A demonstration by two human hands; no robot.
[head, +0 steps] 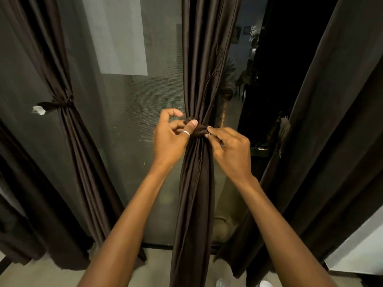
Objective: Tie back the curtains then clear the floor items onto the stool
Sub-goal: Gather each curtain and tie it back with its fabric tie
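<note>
The person is tying back the middle curtain [196, 183]: the left hand [169, 139] and right hand [230, 150] are pinching the tie band [198, 129] wrapped around it. Fastening probably comes next.

dark brown curtain [196, 183] smooth cloth with slight satin sheen, tie band [198, 129] same cloth, ring [186, 133] shiny silver metal, window screen [145, 100] fine matt grey mesh, floor [157, 268] matt, smooth, beige
</note>
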